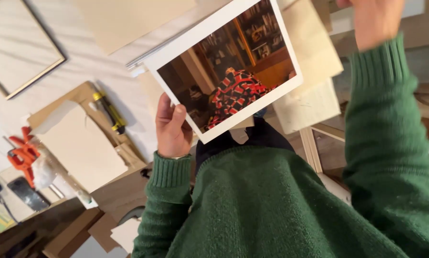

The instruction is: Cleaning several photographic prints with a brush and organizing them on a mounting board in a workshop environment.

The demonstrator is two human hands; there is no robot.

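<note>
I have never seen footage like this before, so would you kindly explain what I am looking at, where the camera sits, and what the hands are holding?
There is no machine here: a person in a green sweater works with bare hands, and the single picture comes from a camera worn on their head, looking down over their chest. That is why the scene looks tilted.

The left hand grips the corner of a white-bordered photo print, which shows someone in a red, black and white patterned garment in front of shelves. The right hand is raised at the top edge, partly out of view, so I cannot tell whether it holds anything.

Below lies a pale work surface with an empty thin frame, cream boards, a yellow-and-black tool, an orange clamp and a dark phone.
</note>
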